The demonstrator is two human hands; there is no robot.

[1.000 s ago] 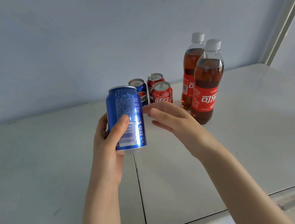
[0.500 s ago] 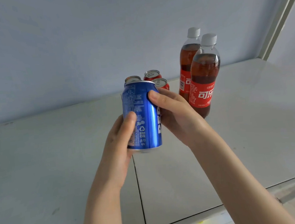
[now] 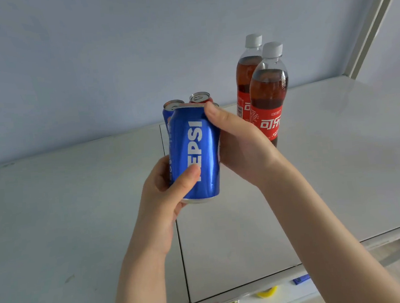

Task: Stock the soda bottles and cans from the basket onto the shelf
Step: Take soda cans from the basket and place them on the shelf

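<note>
the white shelf (image 3: 340, 163) fills most of the view, and on it two cola bottles (image 3: 269, 97) with red labels stand close together at about 2 o'clock from the hands. the grip has changed in the last second: before, the left hand (image 3: 164, 198) alone held the blue can (image 3: 195, 151), small print toward the camera, with the right hand (image 3: 242, 145) open beside it. now the right hand's fingers (image 3: 215, 112) wrap the can's right side up to the rim, while the left grips low with its thumb across the front. the can has been turned so its white pepsi lettering faces out, and it has drifted toward 12 o'clock, in front of the shelved cans. i judge it is being faced before it is set down beside them. the can is in the air above the shelf, nearly upright, glossy, undented, its silver base rim showing. behind it peek a second blue can (image 3: 167, 110) and a red can (image 3: 199, 97).
</note>
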